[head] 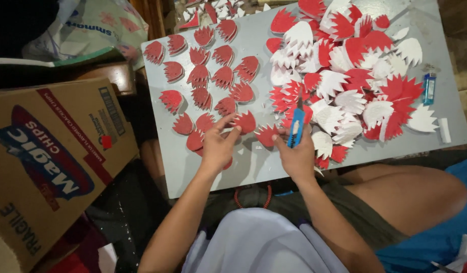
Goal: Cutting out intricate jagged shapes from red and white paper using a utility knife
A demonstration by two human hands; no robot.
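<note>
Red-and-white foam cutouts with jagged edges cover a grey board resting across the person's lap.

Trimmed red pieces sit in tidy rows on the left of the board, apart from the loose heap on the right, seemingly sorted from unsorted. The left hand presses spread fingers on one red toothed foam piece, touching rather than gripping it. The right hand is curled closed around a blue utility knife, blade pointing away toward the heap.

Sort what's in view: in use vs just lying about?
In use: left hand on a red cutout; right hand holding blue cutter; gray board; cutout pile.
Lying about: cardboard box, lighter, plastic bag.
</note>
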